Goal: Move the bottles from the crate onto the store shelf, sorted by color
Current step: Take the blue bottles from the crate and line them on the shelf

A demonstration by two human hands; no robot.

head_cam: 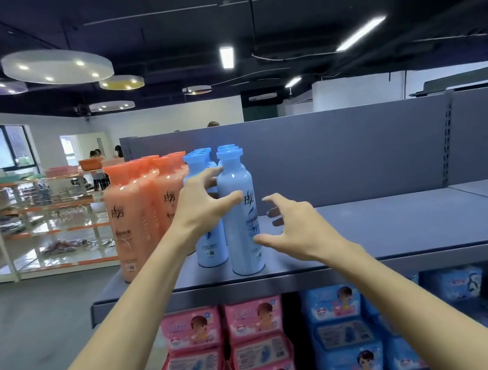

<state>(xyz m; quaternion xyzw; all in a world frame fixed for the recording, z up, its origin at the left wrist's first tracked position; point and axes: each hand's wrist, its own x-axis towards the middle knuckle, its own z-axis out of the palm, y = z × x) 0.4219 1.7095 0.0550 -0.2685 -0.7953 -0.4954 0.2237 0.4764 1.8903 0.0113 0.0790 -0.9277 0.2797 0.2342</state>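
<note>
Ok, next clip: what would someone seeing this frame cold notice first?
Probably the two hands reaching over the grey shelf: the left hand touches the front blue bottle, the right hand hovers open just beside it. Next, the colour blocks: orange bottles grouped at the shelf's left end, blue ones right next to them. Below, pink packs and blue packs echo that split.

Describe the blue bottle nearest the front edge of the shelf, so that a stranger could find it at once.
On the grey shelf, orange bottles stand left and blue ones beside them. The front blue bottle heads the right blue row, nearest the edge. It alone stands between both hands: the left hand touches it.
</note>
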